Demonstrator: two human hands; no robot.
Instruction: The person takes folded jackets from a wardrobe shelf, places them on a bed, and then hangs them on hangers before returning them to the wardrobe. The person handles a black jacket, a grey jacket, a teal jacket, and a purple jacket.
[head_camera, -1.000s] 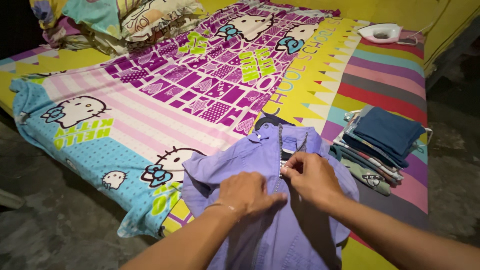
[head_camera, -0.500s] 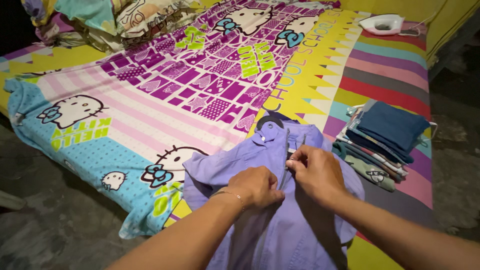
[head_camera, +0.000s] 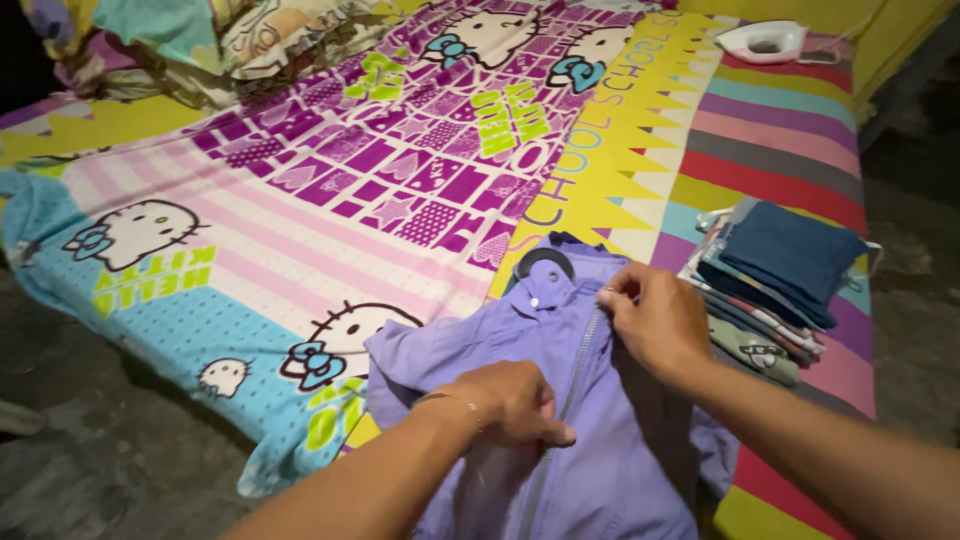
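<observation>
Gently, with left hand (head_camera: 505, 400) fingers curled pinning jacket (head_camera: 590, 440) flat on bedsheet (head_camera: 300, 230) beside zip (head_camera: 572, 385), keep right hand (head_camera: 655, 320) pinching slider near collar, pulling straight along teeth

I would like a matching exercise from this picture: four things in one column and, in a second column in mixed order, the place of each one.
Things
1. purple jacket
2. clothes iron
3. stack of folded clothes
4. pillows

Places
A. far left corner of the bed
B. under both hands, at the near edge of the bed
C. far right corner, on the striped sheet
D. just right of the right hand, on the striped sheet

Pairs: 1-B, 2-C, 3-D, 4-A. The left hand presses the jacket beside its zipper; the right hand pinches the zipper top near the collar.
</observation>
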